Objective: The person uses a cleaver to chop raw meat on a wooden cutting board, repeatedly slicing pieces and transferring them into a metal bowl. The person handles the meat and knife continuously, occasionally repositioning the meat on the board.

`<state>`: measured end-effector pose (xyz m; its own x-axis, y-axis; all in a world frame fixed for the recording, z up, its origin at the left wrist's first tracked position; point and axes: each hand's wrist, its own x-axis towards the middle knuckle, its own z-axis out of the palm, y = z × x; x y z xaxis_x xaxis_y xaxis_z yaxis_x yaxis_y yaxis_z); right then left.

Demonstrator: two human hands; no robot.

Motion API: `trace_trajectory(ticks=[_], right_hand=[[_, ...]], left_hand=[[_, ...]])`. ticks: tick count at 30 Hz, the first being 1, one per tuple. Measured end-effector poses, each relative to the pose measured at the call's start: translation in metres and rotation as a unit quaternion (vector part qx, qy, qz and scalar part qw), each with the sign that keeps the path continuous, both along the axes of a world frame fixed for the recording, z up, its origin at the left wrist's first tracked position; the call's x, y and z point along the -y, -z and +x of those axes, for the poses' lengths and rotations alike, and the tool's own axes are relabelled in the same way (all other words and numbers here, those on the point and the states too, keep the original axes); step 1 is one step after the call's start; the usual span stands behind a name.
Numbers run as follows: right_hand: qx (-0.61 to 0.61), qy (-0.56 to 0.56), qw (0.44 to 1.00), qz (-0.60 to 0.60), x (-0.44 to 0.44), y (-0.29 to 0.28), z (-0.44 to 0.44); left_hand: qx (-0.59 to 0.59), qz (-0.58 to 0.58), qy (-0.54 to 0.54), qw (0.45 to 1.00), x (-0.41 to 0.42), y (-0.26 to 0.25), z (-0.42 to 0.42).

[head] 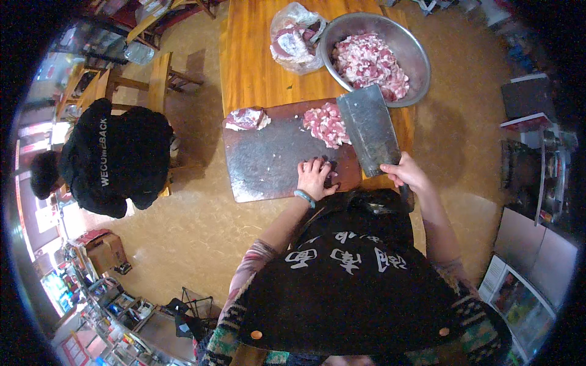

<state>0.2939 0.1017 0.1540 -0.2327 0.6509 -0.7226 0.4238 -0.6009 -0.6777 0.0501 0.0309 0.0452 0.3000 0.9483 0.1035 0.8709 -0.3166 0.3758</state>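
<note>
My right hand (406,173) grips the handle of a broad cleaver (370,128), its blade slanting up and left over the right edge of a dark cutting board (265,160). On the near part of the board, my left hand (315,177) curls over a small piece of meat (330,177), partly hidden under the fingers and thumb. A pile of diced meat (326,124) lies left of the blade, which covers some of it. At the board's far left corner rests a larger chunk of meat (247,119).
Beyond the board, a steel basin (422,68) of cut meat and a plastic bag (304,64) holding meat stand on the wooden table (256,55). Left of the table sits a person in black (119,155). A cardboard box (104,252) is on the floor.
</note>
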Motion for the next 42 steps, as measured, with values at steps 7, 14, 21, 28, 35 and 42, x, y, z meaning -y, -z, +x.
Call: trace_trajectory(ticks=[7,14,21,28,35,42], right_hand=[[-0.008,0.01,1.0,-0.028,-0.001,-0.003,0.004],[-0.005,0.035,0.999,-0.007,-0.002,0.005,0.028],[-0.052,0.072,0.996,-0.001,0.002,-0.004,0.061],[-0.046,0.076,0.996,0.032,-0.002,-0.003,0.086],[-0.061,0.074,0.995,0.037,-0.002,-0.005,0.102],[-0.053,0.06,0.996,0.032,-0.005,0.002,0.106]], left_hand=[[-0.065,-0.006,-0.03,0.997,-0.014,0.029,0.008],[0.332,-0.025,-0.313,0.889,-0.042,0.037,-0.029],[0.862,-0.01,-0.264,0.433,-0.162,-0.069,-0.007],[0.535,0.063,-0.108,0.835,-0.236,-0.118,0.063],[-0.048,0.041,0.118,0.991,-0.107,-0.015,0.049],[0.146,-0.01,-0.123,0.982,-0.083,-0.005,0.047]])
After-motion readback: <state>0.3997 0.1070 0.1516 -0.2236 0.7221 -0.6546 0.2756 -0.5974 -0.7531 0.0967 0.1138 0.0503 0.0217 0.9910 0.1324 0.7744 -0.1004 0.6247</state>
